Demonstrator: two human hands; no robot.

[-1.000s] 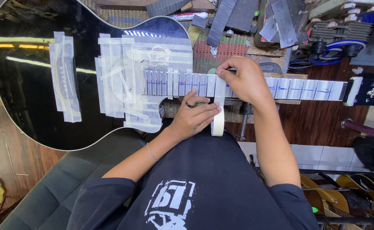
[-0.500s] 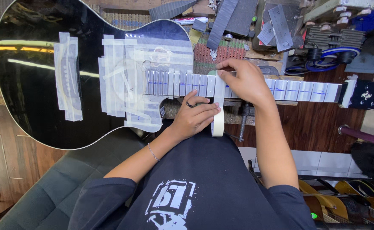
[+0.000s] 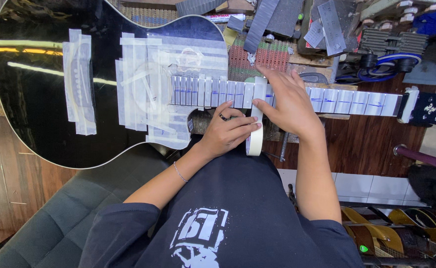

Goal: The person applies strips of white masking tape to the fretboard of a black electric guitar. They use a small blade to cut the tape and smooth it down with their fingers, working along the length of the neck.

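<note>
A black acoustic guitar (image 3: 44,114) lies across the lap, its neck (image 3: 337,101) covered in tape strips; the left hand (image 3: 228,133) grips a masking tape roll (image 3: 254,141) beside the neck, while the right hand (image 3: 287,101) presses the strip (image 3: 258,94) down with flattened fingers

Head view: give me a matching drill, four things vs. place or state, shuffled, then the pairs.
Things:
1. guitar body
2. tape roll
3. right hand
4. headstock

Place or state:
A. far right, dark
B. glossy black, partly taped over
C. pressing a tape strip across the neck
D. held by the left hand, below the neck

Pairs: 1-B, 2-D, 3-C, 4-A
</note>
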